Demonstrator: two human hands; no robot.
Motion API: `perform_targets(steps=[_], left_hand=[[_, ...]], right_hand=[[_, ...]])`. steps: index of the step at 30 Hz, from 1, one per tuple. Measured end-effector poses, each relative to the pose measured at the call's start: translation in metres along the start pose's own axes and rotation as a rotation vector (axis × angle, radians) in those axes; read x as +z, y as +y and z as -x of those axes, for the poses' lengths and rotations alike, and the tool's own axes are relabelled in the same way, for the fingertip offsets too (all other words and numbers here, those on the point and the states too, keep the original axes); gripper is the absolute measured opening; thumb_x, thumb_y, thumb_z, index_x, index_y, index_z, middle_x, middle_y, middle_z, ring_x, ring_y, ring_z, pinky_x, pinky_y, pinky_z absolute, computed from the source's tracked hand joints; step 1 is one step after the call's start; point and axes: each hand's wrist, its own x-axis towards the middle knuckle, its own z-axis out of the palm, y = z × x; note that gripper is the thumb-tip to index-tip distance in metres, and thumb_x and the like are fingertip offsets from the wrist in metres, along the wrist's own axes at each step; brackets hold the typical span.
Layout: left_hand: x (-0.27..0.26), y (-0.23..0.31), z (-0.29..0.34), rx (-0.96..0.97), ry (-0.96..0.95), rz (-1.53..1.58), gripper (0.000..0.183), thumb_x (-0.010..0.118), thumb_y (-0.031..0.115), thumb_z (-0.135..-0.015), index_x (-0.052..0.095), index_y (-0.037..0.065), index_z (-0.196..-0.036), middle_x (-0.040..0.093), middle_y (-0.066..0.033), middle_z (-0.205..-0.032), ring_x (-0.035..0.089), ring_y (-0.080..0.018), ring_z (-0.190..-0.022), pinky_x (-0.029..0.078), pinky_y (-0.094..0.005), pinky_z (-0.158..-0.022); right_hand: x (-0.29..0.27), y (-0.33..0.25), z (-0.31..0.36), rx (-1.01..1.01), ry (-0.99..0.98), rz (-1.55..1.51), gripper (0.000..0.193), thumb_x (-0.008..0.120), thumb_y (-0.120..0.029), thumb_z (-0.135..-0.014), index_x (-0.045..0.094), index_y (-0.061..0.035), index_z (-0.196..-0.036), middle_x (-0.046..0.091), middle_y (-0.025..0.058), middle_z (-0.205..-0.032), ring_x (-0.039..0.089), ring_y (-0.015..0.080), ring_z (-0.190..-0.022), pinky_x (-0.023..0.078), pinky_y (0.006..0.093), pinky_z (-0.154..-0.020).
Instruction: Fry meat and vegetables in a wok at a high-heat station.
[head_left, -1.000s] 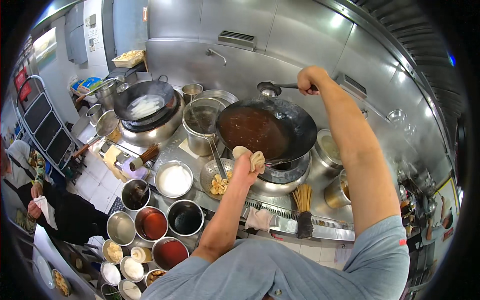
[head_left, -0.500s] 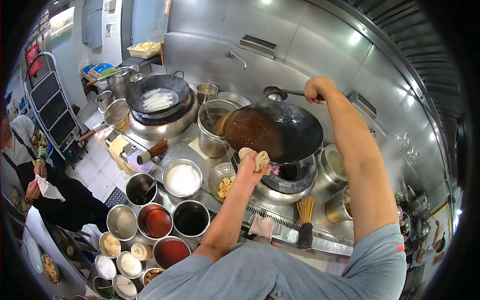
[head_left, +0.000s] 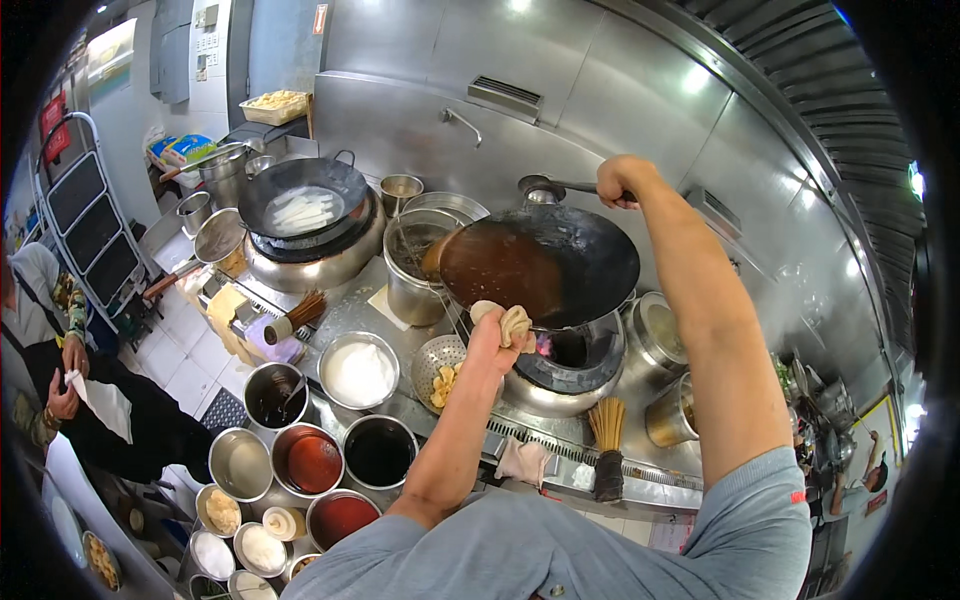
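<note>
A large black wok (head_left: 600, 262) is lifted off the burner (head_left: 560, 390) and tilts left, with brown liquid (head_left: 500, 272) lying toward its left side. My left hand (head_left: 490, 343) is closed on the wok's near rim through a folded beige cloth (head_left: 515, 325). A tall steel pot (head_left: 412, 297) with a strainer in its mouth stands under the wok's left lip, where brown liquid shows. Whether liquid is running into it is hard to tell. Above the wok's far edge, my right hand (head_left: 620, 182) grips a ladle (head_left: 543, 190) by its dark handle.
Left sits a second wok (head_left: 262, 195) with white pieces. Sauce pots (head_left: 312, 459) and seasoning pots cluster lower left. A perforated ladle (head_left: 425, 375) with yellow pieces and bamboo brush (head_left: 608, 428) lie nearby. A co-worker's hands (head_left: 65, 385) hold white cloth at far left.
The whole view has shifted slightly left. My hands keep their holds, and the wok stays tilted left. The co-worker's hands and white cloth have moved a little.
</note>
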Motion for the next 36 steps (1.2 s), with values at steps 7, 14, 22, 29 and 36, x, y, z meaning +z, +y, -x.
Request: perform_targets(steps=[7,14,22,29,36], left_hand=[[-0.011,0.006,-0.016,-0.051,-0.078,0.01,0.022,0.041,0.022,-0.092,0.049,0.001,-0.092,0.051,-0.017,-0.086,0.055,-0.0278,-0.068,0.039,-0.0163,-0.031],[-0.008,0.015,-0.02,-0.053,-0.103,0.059,0.026,0.038,0.02,-0.092,0.051,-0.003,-0.089,0.054,-0.016,-0.077,0.054,-0.0253,-0.057,0.045,-0.0234,-0.038],[-0.001,0.019,-0.023,-0.08,-0.067,0.093,0.027,0.037,0.022,-0.092,0.05,-0.002,-0.092,0.054,-0.0166,-0.08,0.054,-0.0274,-0.06,0.041,-0.02,-0.033],[-0.009,0.026,-0.037,-0.104,-0.117,0.147,0.026,0.042,0.025,-0.09,0.052,0.001,-0.09,0.048,-0.0193,-0.085,0.05,-0.0235,-0.067,0.04,-0.0157,-0.034],[-0.003,0.03,-0.044,-0.132,-0.145,0.133,0.029,0.045,0.031,-0.088,0.051,0.003,-0.089,0.044,-0.0251,-0.086,0.045,-0.0182,-0.063,0.034,-0.0131,-0.033]], right_hand=[[-0.005,-0.012,0.001,0.023,0.027,-0.001,0.012,0.053,-0.003,-0.07,0.061,-0.0029,-0.08,0.052,0.0084,-0.057,0.049,0.0215,-0.049,0.041,0.0402,-0.047],[-0.011,-0.016,0.005,0.0,0.076,0.052,0.014,0.053,-0.003,-0.07,0.061,-0.0025,-0.081,0.053,0.0101,-0.057,0.052,0.0228,-0.048,0.043,0.0416,-0.047],[-0.016,-0.019,-0.005,0.003,0.074,0.095,0.018,0.051,0.0,-0.066,0.062,0.0004,-0.08,0.056,0.0136,-0.058,0.054,0.0254,-0.048,0.043,0.0429,-0.048],[-0.019,-0.04,0.021,0.02,0.16,0.256,0.011,0.052,0.0,-0.063,0.063,0.0007,-0.063,0.063,0.0178,-0.07,0.06,0.0281,-0.06,0.045,0.0425,-0.055],[-0.022,-0.041,0.008,0.083,0.254,0.212,0.021,0.054,0.002,-0.059,0.069,-0.0014,-0.073,0.066,0.0195,-0.085,0.064,0.0311,-0.077,0.049,0.0438,-0.064]])
